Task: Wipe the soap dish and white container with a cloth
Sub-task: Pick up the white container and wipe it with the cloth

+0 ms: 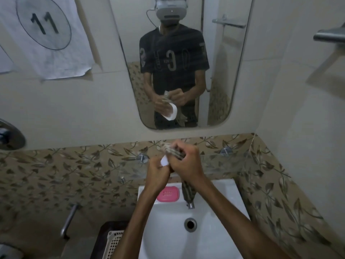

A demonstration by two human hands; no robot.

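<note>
Forearms cross above white ceramic washbasin (pixel 220 199), round drain at centre. Pink soap bar (pixel 168 193), rounded rectangle, embossed lettering illegible, lies on basin ledge beside metal tap (pixel 190 205). Left hand (pixel 157 170) grips small white container (pixel 164 161), mostly hidden by fingers. Right hand (pixel 186 161), fingers curled, clutches striped cloth (pixel 172 149) against the container; cloth tail hangs below the wrist. Paper sheet (pixel 44 34) on wall: handwritten "11" in an oval. Wall mirror (pixel 179 62), rounded corners. Leaf-patterned tile band (pixel 74 165). White lattice plastic basket (pixel 113 243), lower left.
</note>
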